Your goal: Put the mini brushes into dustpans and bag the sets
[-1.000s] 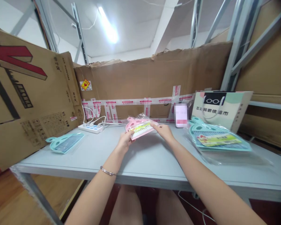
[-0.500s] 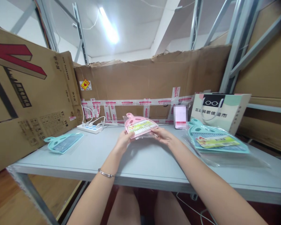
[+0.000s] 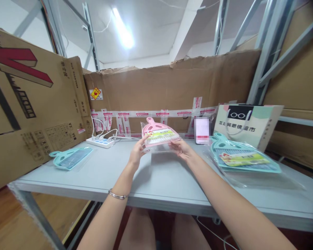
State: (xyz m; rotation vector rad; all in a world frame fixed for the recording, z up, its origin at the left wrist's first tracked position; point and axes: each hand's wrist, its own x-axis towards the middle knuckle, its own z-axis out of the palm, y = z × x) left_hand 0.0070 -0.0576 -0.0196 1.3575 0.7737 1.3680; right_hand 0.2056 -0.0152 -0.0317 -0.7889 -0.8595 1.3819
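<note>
A pink dustpan and brush set (image 3: 161, 131) in a clear plastic bag is held up above the table, its handle pointing up and away. White bristles and a yellow-green label show through the plastic. My left hand (image 3: 138, 151) grips its left lower edge, thumb along the near side. At the lower right edge, my right hand (image 3: 181, 148) has its fingers closed on the set and the bag. To the right lies a pile of turquoise dustpan and brush sets (image 3: 241, 158) in clear bags. Another turquoise dustpan and brush (image 3: 72, 158) rests on the left.
A white power strip (image 3: 100, 141) with plugged cables sits at the back left of the grey table (image 3: 106, 177). A phone (image 3: 202, 130) stands upright at the back, beside a paper bag (image 3: 246, 121). Large cardboard boxes (image 3: 151, 88) wall in the back and left.
Both hands have raised the pink dustpan and brush set slightly and tilted it more upright, so its handle sits higher. The other sets have stayed in place.
</note>
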